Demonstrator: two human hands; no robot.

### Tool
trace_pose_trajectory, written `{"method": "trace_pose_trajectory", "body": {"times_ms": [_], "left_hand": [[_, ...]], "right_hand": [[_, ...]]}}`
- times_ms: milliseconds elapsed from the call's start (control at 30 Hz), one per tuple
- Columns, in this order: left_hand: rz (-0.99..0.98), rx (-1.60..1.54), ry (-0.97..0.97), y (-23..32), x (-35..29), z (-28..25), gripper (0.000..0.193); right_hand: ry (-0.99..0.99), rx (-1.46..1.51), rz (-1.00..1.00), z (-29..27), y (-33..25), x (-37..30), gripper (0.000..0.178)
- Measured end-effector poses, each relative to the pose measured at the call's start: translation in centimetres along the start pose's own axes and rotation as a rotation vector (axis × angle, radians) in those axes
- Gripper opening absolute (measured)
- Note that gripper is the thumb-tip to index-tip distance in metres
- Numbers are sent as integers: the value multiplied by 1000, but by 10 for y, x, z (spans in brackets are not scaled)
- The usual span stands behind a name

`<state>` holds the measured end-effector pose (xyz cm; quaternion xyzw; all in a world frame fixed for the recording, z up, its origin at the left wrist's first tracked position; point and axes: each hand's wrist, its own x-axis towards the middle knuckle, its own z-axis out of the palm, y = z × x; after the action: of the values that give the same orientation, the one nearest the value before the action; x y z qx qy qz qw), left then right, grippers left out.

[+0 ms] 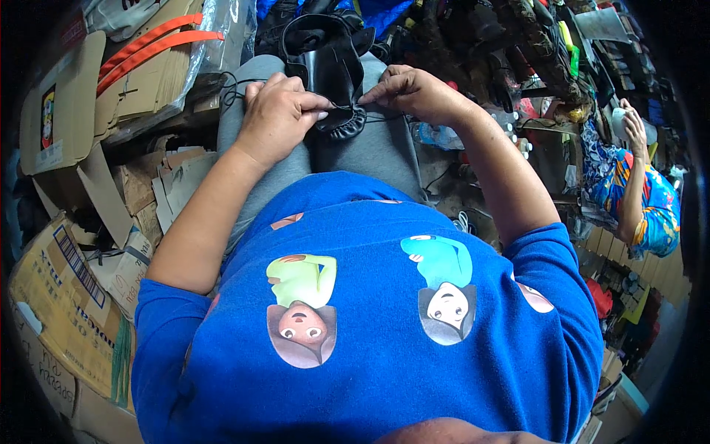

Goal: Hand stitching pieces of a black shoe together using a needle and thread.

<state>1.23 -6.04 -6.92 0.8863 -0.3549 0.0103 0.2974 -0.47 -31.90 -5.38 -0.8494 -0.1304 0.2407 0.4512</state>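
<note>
Over a lap in gray trousers, we are seeing one black leather shoe upper lying between two hands, its long axis running away from the wearer, gathered toe nearest the body, open end farthest. The left hand is resting at the toe's left side, thumb and forefinger set close together; the right hand is resting at the opposite edge, fingers curled narrow. Neither is sitting clearly nearer. Whether the fingertips are gripping leather, we cannot tell. We are counting two orange strips at left, one co-worker at far right.
</note>
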Motion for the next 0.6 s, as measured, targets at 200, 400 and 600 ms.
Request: {"method": "trace_pose_trajectory", "body": {"times_ms": [200,400,600], "left_hand": [[51,-70,-101,-10,17,2,11],[114,-52,-91,-7,1,2,19],[73,47,-47,-2,-8,2,21]], "right_hand": [[-74,-29,4,-5,-6,8,33],[-16,-56,-42,1,7,-2,33],[55,-13,-18,13,1,-9,30]]}}
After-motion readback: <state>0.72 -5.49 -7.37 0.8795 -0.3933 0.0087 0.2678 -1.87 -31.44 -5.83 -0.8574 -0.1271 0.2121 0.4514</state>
